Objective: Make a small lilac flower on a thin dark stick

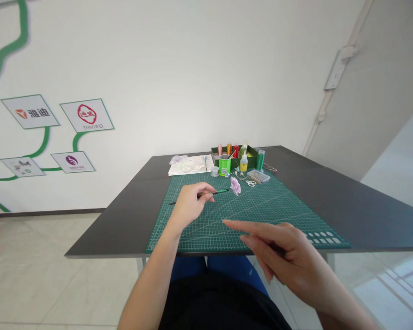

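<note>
Over the green cutting mat (241,206), my left hand (192,199) is closed, its thumb and fingers pinching the thin stem of a pale purple artificial flower (236,186). The bloom points to the right. Green shows on the stem near the flower, and a dark thin end sticks out on the left side of the hand. Nearer to me, my right hand (284,252) hovers at the mat's front edge, holding nothing visible. Its index finger reaches out to the left, and the other fingers are partly bent and apart from it.
Behind the flower stand a bright green can (224,165), a yellow glue bottle (243,162) and a dark green box (253,162) with thread spools. White-handled scissors (251,183) lie beside a clear plastic case (259,176). White sheets (189,165) rest at the back left of the black table (124,206).
</note>
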